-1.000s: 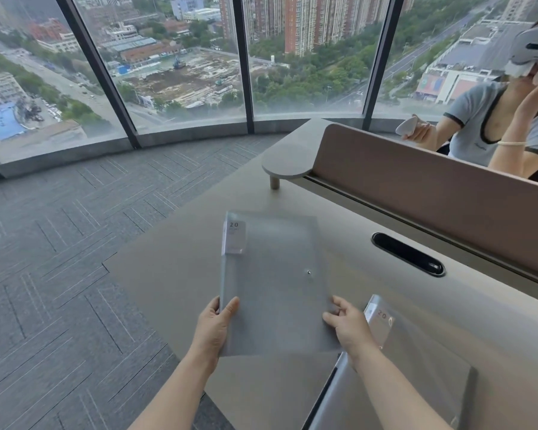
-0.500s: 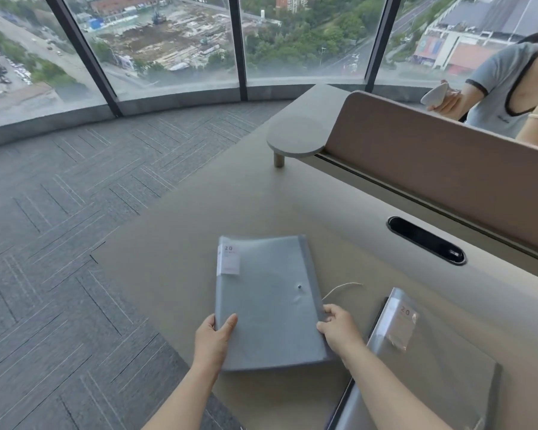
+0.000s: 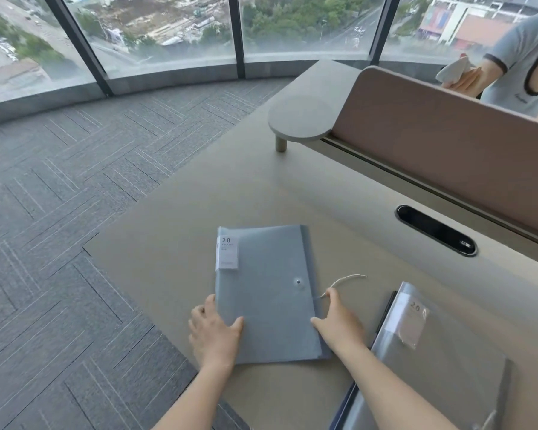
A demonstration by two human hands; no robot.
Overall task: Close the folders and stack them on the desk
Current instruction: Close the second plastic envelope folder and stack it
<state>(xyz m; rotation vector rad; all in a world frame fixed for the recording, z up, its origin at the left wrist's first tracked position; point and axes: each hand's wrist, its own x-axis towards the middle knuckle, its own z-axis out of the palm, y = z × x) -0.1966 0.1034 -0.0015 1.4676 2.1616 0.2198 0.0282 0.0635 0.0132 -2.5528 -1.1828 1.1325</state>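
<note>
Closed grey-blue folder (image 3: 267,293) lying flat on the desk (image 3: 180,231), near its front left corner, long edges running away from the viewer. White label (image 3: 227,252) printed "20" at the far left corner of the cover; small round stud (image 3: 298,282) toward the right edge. Thin white elastic cord (image 3: 343,280) looping out from the right edge onto the bare desktop. Left hand (image 3: 213,332) flat against the near left edge, fingers spread loosely, thumb pressed on the cover, nothing gripped. Right hand (image 3: 339,321) open at the near right edge, thumb on the cover, fingertips touching the cord where it leaves the folder; cannot tell whether the cord is pinched or merely touched. Second folder (image 3: 441,377), clear and greyish with a dark spine, lying just right of the right forearm, apart from the first, partly cut off by the lower frame edge; its own "20" label (image 3: 412,321) near the far end. Whether open or shut, unclear. Beyond both, a black oval cable slot (image 3: 435,230) set into the desktop, then a brownish divider panel (image 3: 448,135) with a rounded grey shelf (image 3: 302,116) on a short peg at its left end. Behind the panel, another person in a grey shirt (image 3: 522,57), holding something white (image 3: 452,69). Left of the desk, grey patterned carpet (image 3: 59,197), and curved windows (image 3: 168,26) giving onto a city below.
</note>
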